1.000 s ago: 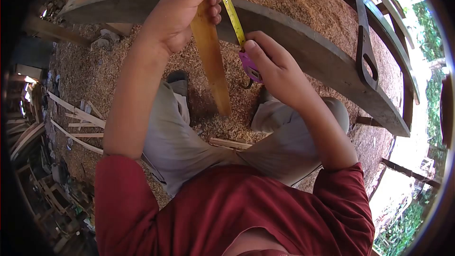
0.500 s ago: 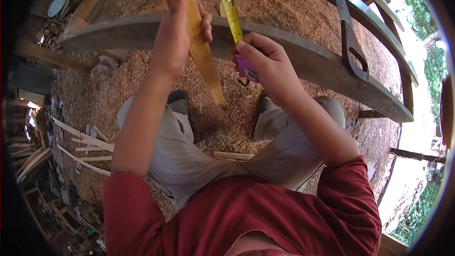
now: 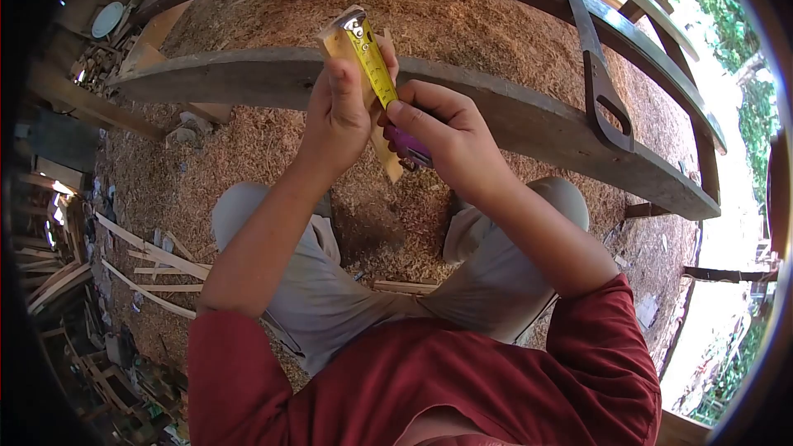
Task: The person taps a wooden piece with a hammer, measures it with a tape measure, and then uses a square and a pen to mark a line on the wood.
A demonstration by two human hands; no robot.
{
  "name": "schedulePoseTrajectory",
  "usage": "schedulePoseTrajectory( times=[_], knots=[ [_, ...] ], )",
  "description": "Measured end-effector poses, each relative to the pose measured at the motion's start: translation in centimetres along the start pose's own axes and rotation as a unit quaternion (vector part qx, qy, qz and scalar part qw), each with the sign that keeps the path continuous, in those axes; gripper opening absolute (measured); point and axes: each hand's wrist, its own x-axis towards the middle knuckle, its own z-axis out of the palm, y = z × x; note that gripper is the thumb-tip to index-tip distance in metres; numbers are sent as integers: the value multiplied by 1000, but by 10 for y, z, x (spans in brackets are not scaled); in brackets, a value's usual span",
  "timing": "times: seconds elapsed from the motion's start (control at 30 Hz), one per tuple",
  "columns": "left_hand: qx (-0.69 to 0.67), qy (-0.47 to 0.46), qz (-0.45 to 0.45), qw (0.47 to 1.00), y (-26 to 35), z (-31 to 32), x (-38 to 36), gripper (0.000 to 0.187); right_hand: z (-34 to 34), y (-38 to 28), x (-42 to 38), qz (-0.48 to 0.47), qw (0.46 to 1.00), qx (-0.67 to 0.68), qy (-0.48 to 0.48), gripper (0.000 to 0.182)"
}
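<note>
Two things are up near twelve o'clock for us: a piece of wood [image 3: 387, 157] and a tape measure [image 3: 376, 70]. Our left hand [image 3: 340, 116] is curled around the wood, holding it tilted, with its top end pointing between eleven and twelve o'clock. Our right hand [image 3: 446, 132] is wrapped around the purple case, with the thumb on the yellow strip. That strip runs up along the wood, and its metal tip is at the wood's top end. We cannot tell if it lies flat. At two o'clock, we see a saw [image 3: 610, 103] resting on a long grey board [image 3: 529, 116]. Near nine o'clock, thin sticks [image 3: 157, 247] lie on the ground. A round plate [image 3: 107, 21] is at ten o'clock.
</note>
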Motion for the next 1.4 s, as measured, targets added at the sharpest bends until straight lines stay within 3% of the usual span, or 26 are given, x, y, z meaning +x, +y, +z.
schedulePoseTrajectory(
  times=[0.07, 0.3, 0.5, 0.57, 0.63, 0.77, 0.97, 1.03, 1.13, 1.4],
  knots=[
    [-26, -14, 8, 1000, 0, 2, -3, 96, 0, 1, -1, 16, 1000, 21, 8, 20],
    [-46, -26, -16, 998, 6, 7, -5, 98, -1, -8, -3, 52, 998, 30, 17, 20],
    [-84, -27, 56, 995, 2, 16, -5, 93, -7, -1, 3, 64, 998, 2, -4, 24],
    [-86, -21, 92, 992, 3, 19, -4, 89, -3, 1, 2, 86, 996, -1, 3, 27],
    [-107, -40, 79, 990, -8, 10, -6, 88, 6, -2, 1, 44, 998, 3, 51, 40],
    [-105, -49, 53, 992, 5, 9, -2, 92, 6, -2, 3, 13, 998, 12, 59, 51],
    [-274, 33, 26, 961, 8, -1, 12, 85, -4, 9, 2, 69, 993, -97, 25, 51],
    [-294, 33, 28, 955, 4, -21, 20, 83, -6, 2, 0, 119, 985, -122, 12, 51],
    [-398, 25, 21, 917, 3, -57, 27, 82, -12, -6, -5, 126, 961, -245, 12, 50],
    [-504, 7, 57, 862, 16, -92, 21, 86, -19, -12, -13, 159, 918, -363, -26, 52]
  ],
)
